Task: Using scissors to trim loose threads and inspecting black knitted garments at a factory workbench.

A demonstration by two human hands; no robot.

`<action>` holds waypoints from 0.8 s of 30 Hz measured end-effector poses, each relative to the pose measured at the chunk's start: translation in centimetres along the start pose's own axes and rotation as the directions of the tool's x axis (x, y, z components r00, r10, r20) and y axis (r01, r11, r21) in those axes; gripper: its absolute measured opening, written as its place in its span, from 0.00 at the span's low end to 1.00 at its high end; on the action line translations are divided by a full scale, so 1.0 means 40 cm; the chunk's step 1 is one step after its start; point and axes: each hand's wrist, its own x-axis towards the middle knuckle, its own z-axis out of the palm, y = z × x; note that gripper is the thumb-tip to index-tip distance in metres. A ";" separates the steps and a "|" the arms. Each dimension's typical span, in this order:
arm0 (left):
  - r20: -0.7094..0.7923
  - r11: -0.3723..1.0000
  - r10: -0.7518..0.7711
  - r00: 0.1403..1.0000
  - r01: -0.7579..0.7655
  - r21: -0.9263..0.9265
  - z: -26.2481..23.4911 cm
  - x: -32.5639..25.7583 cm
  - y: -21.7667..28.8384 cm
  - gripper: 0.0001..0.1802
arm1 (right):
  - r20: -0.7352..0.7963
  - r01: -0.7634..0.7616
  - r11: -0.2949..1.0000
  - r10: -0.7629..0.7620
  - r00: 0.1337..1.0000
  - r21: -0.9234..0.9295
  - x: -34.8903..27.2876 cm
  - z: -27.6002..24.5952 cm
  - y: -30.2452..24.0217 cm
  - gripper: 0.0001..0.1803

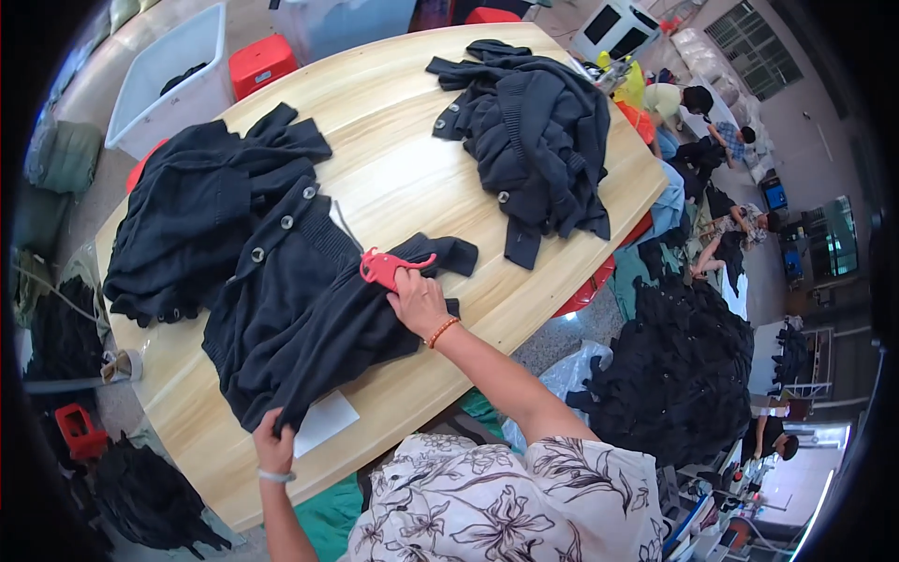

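Note:
A dark knitted cardigan [281, 309] with large buttons lies spread on the pale wooden table [361, 140]. My left hand [274, 442] is closed on its near edge, by the table's front left. In my right hand [419, 302] is a red-handled tool [382, 269] with a curled end and a thin dark shaft pointing away; its exact kind cannot be made out. That hand is over the cardigan's right part. Behind and to the left lies another dark cardigan [187, 197], which overlaps the first. A white sheet [326, 421] sticks out from under the near cardigan.
A heap of dark knitwear [538, 140] covers the table's far right. Beyond the table stand a white bin [169, 94] and a red stool [261, 66]. Dark garments [670, 365] are piled on the right, and other people [665, 103] sit farther off.

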 end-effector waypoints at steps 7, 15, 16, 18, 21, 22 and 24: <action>0.204 0.881 -0.244 0.948 0.304 -0.363 -0.144 -0.070 0.019 0.11 | 0.044 -0.058 0.984 0.051 0.998 0.167 0.015 0.013 0.175 0.29; 0.265 0.861 -0.295 0.918 0.376 -0.342 -0.160 -0.092 -0.013 0.15 | 0.265 -0.212 0.924 0.127 0.956 0.319 0.033 0.022 0.173 0.28; 0.260 0.865 -0.300 0.918 0.376 -0.332 -0.163 -0.087 -0.003 0.16 | 0.257 -0.240 0.877 0.140 0.956 0.416 0.040 0.023 0.172 0.28; 0.236 0.867 -0.318 0.918 0.382 -0.321 -0.179 -0.091 0.003 0.16 | 0.286 -0.234 0.871 0.114 0.952 0.431 0.046 0.031 0.162 0.28; 0.267 0.840 -0.312 0.912 0.396 -0.372 -0.197 -0.090 -0.001 0.15 | 0.307 -0.307 0.810 0.166 0.937 0.500 0.040 0.015 0.108 0.29; 0.283 0.821 -0.331 0.900 0.422 -0.385 -0.200 -0.091 -0.007 0.15 | 0.283 -0.304 0.824 0.183 0.942 0.478 0.041 0.026 0.107 0.29; 0.307 0.792 -0.350 0.885 0.454 -0.408 -0.201 -0.094 -0.017 0.16 | 0.397 -0.459 0.773 0.292 0.870 0.438 0.055 0.036 0.101 0.28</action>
